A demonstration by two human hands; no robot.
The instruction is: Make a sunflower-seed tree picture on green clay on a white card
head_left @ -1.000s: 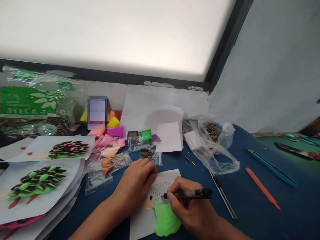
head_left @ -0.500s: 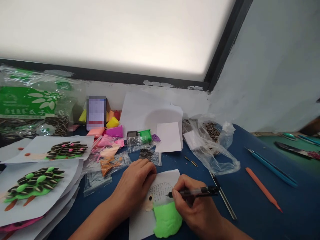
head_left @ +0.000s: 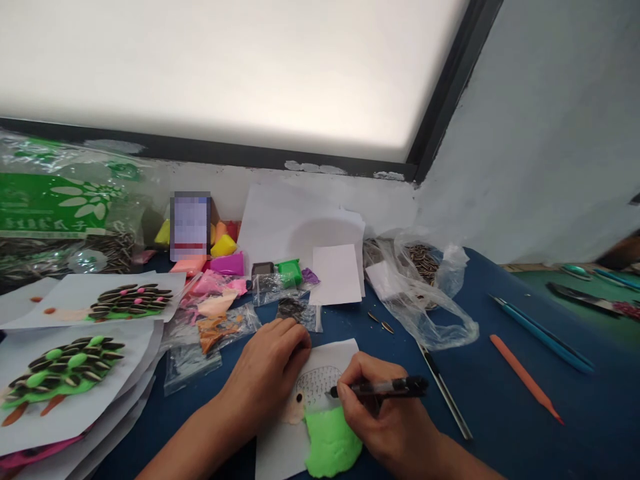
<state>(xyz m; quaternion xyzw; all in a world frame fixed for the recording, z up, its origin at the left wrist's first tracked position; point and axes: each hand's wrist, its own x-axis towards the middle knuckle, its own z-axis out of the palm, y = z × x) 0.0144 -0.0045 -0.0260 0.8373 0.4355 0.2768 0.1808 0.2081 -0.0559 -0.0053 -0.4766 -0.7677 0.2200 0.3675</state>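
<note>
My right hand (head_left: 385, 407) is closed round a black pen (head_left: 385, 387), its tip on a white sheet of paper (head_left: 280, 453). Short pen strokes fill a rounded outline (head_left: 320, 385) drawn there. Beside it sits a pale peach clay piece (head_left: 293, 410) with a black dot (head_left: 299, 398). Flattened bright green clay (head_left: 333, 441) overlaps the drawing's lower edge and lies partly beneath the right hand. My left hand (head_left: 275, 353) rests over the sheet's upper left side, fingers curled together and pressing it down; its fingertips are hidden.
Pictures with seeds and clay (head_left: 65, 373) are stacked at left. Behind are clay packets (head_left: 225, 263), a phone (head_left: 190, 227), small cards (head_left: 337, 273) and a plastic bag of seeds (head_left: 425, 287). At right lie a silver-and-black tool (head_left: 445, 390), an orange tool (head_left: 525, 379) and a blue tool (head_left: 545, 337).
My right hand and the pen have shifted slightly left over the drawing. The left hand keeps its place on the sheet. The whole view has slid a little to the left.
</note>
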